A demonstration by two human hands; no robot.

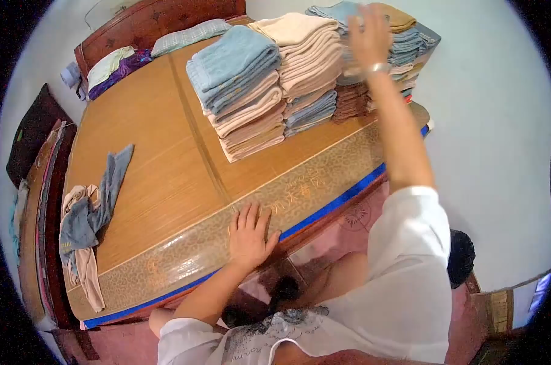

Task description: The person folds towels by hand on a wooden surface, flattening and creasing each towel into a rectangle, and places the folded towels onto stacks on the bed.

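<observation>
My left hand [250, 236] lies flat on the patterned border of the bed mat [147, 176], fingers spread, with nothing in it. My right hand [369, 39], slightly blurred, is raised over the far stacks with its fingers stretched out; whether it touches the cloth below I cannot tell. Tall stacks of folded, towel-like cloths stand nearby: one topped with blue cloths [236, 61], one topped with cream cloths [299, 30]. Behind my right hand is another blue-topped stack [333, 12], partly hidden by it, and a brown-topped stack [394, 18].
Crumpled grey-blue and beige cloths [83, 222] lie at the mat's left edge. Pillows [190, 38] rest by the wooden headboard [153, 27]. A pale wall [494, 121] rises at the right. A dark round object [461, 258] is beside my right side.
</observation>
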